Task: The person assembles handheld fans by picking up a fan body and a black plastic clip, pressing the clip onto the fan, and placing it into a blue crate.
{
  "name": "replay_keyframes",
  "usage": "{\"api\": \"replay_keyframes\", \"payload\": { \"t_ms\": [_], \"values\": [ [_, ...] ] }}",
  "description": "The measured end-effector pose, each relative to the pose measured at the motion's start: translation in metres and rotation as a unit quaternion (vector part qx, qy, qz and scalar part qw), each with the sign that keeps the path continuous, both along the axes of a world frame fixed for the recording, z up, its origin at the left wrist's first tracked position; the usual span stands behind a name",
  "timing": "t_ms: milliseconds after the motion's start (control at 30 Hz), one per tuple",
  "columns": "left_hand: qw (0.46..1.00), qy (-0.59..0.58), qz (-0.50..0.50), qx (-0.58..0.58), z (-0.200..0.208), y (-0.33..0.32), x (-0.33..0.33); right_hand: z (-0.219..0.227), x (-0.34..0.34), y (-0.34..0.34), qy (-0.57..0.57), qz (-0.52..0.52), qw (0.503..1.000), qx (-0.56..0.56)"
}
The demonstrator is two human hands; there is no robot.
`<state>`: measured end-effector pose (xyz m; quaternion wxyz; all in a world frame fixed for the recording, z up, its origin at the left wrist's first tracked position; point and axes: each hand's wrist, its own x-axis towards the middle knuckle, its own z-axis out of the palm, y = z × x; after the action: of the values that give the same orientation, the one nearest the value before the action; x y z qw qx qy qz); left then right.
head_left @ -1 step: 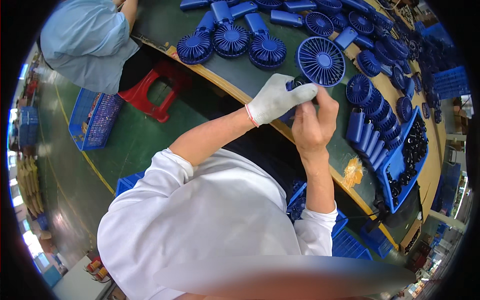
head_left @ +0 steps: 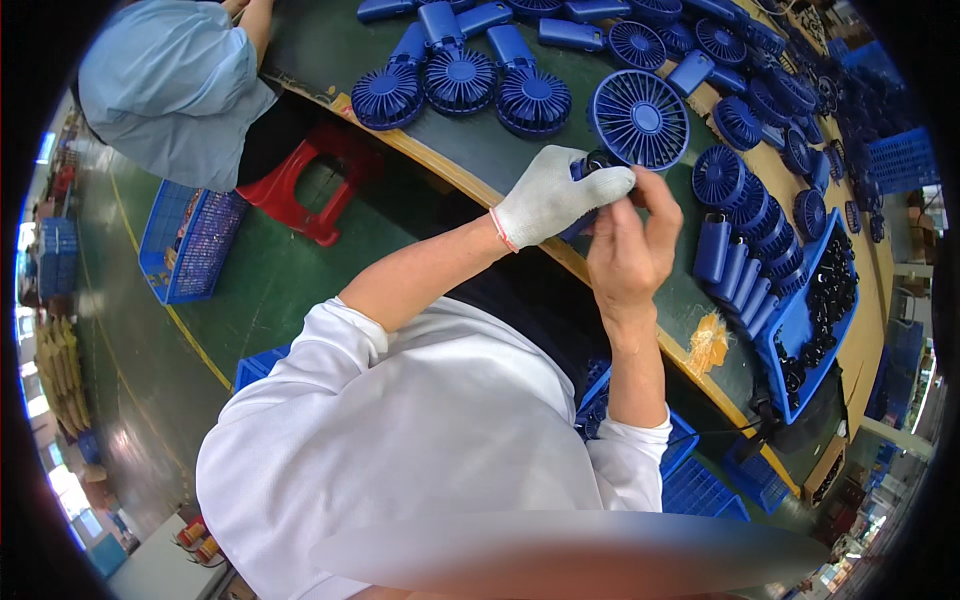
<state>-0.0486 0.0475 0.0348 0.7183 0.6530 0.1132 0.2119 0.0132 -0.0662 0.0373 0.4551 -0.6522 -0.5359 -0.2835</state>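
My left hand (head_left: pixel 560 195), in a white knit glove, is closed around the handle of a blue handheld fan (head_left: pixel 642 120). The fan's round grille faces up just beyond my fingers, and a dark part shows at its neck. Most of the handle is hidden by the glove. My bare right hand (head_left: pixel 632 245) is against the gloved thumb, below the grille, with its fingers bent together in a pinch. Whatever lies between those fingertips is too small or too covered to make out.
Several blue fans (head_left: pixel 460 82) lie along the table's far side, and another row (head_left: pixel 750 200) stands at the right. Beside that row is a blue tray (head_left: pixel 790 345) of small black parts. A co-worker in a blue cap (head_left: pixel 170 90) sits far left, near a red stool (head_left: pixel 310 195).
My right hand has shifted very slightly, its fingers a little differently bent near the fan's neck. The left hand still grips the fan in nearly the same place.
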Motion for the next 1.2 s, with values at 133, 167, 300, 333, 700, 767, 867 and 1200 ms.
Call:
{"api": "replay_keyframes", "payload": {
  "t_ms": [133,167,300,333,700,767,867,1200],
  "values": [
    [0.999,0.046,-0.026,-0.004,-0.003,0.004,0.000,-0.011,-0.004,-0.020,0.139,-0.043,0.989,0.031],
    [0.998,0.048,-0.029,-0.003,-0.001,0.002,0.001,-0.016,-0.004,-0.023,0.239,-0.033,0.970,0.034],
    [0.997,0.041,-0.016,0.065,-0.002,-0.008,0.006,-0.015,-0.009,-0.025,0.469,0.053,0.880,0.058],
    [0.995,0.050,-0.028,0.083,-0.003,-0.011,0.007,-0.016,-0.008,-0.026,0.519,0.096,0.847,0.062],
    [0.982,0.081,-0.057,-0.161,-0.016,-0.036,0.018,-0.004,0.016,-0.017,0.503,0.031,0.862,0.043],
    [0.987,-0.038,-0.033,-0.150,-0.027,-0.039,0.021,0.002,0.018,-0.014,0.381,0.004,0.925,0.014],
    [0.986,-0.073,0.002,-0.153,-0.033,-0.045,0.032,0.018,0.027,-0.016,0.254,-0.029,0.967,-0.011],
    [0.998,0.025,0.004,0.054,-0.027,-0.033,0.040,-0.009,0.084,-0.080,0.080,-0.365,0.903,-0.212]
  ]
}}
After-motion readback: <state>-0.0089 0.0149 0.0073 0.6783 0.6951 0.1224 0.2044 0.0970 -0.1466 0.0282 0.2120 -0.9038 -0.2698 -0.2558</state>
